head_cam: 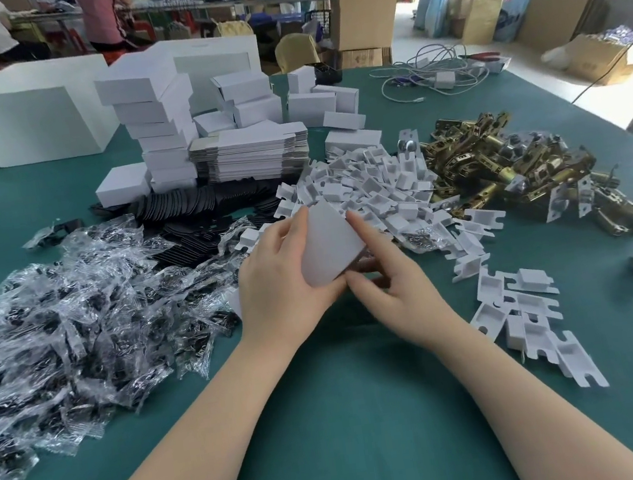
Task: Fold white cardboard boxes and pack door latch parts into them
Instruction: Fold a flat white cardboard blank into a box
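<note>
A small white cardboard box [327, 244] is held tilted above the green table [352, 418] at the centre. My left hand [284, 281] grips its left side, fingers curled over the top edge. My right hand [385, 275] holds its right side, the index finger laid straight along the box's face and the other fingers curled beneath. A pile of brass door latches [512, 171] lies at the right. White folded cardboard inserts [372, 187] are heaped behind the box. Flat white box blanks [250, 155] are stacked further back.
Clear plastic bags of dark screws [67, 327] cover the left of the table. Black plates [197, 215] lie behind them. Folded white boxes [161, 131] are stacked at the back, with more inserts [529, 315] at the right. Cables [433, 72] lie far right; people stand at the back.
</note>
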Motion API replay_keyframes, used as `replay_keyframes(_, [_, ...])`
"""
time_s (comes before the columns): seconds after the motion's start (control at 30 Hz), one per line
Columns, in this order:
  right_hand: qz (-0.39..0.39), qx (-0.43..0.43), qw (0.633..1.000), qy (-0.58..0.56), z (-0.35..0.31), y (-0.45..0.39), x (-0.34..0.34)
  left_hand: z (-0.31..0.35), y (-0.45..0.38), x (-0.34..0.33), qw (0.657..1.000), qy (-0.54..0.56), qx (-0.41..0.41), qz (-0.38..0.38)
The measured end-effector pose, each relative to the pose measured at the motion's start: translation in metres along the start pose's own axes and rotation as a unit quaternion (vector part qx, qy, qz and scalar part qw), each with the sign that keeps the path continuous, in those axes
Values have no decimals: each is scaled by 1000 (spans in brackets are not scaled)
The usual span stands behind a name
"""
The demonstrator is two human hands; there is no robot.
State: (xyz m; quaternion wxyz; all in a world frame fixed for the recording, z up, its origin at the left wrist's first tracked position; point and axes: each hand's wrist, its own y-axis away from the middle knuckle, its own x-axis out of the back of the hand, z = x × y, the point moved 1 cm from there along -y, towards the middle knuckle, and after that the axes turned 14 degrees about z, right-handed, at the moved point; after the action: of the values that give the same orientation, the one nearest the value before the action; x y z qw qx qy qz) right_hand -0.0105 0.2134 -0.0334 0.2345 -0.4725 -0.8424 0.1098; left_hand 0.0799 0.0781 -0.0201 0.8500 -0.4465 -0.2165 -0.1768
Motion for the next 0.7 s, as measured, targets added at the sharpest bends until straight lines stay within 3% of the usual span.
replay_keyframes(0.1, [-28, 71, 987, 144, 0, -1, 2, -2, -1, -1, 1000, 3, 16, -24])
replay_keyframes(0.2, [53, 162, 962, 216, -4, -4, 5, 1, -1, -3, 994, 36, 61, -87])
replay_keyframes(0.33, [145, 233, 932, 236, -1, -8, 13, 7, -1, 2, 959, 193, 119, -168])
replay_keyframes(0.4, [165, 193, 941, 225, 5, -12, 20, 6, -6, 4, 900, 327, 221, -182])
replay_keyframes(0.47, [167, 119, 961, 188, 10, -17, 26, 1, -11, 2, 808, 429, 346, -209])
replay_keyframes(0.5, [165, 88, 969, 161, 12, -19, 27, 0, -13, 2, 794, 445, 354, -217])
replay_keyframes(0.53, [156, 67, 976, 135, 12, -21, 26, -2, -13, 2, 802, 440, 340, -219])
replay_keyframes(0.63, [97, 27, 992, 79, 10, -17, 22, -5, -5, -3, 871, 388, 237, -186])
replay_keyframes(0.7, [59, 22, 996, 64, 8, -13, 16, -5, -1, -6, 873, 398, 209, -189])
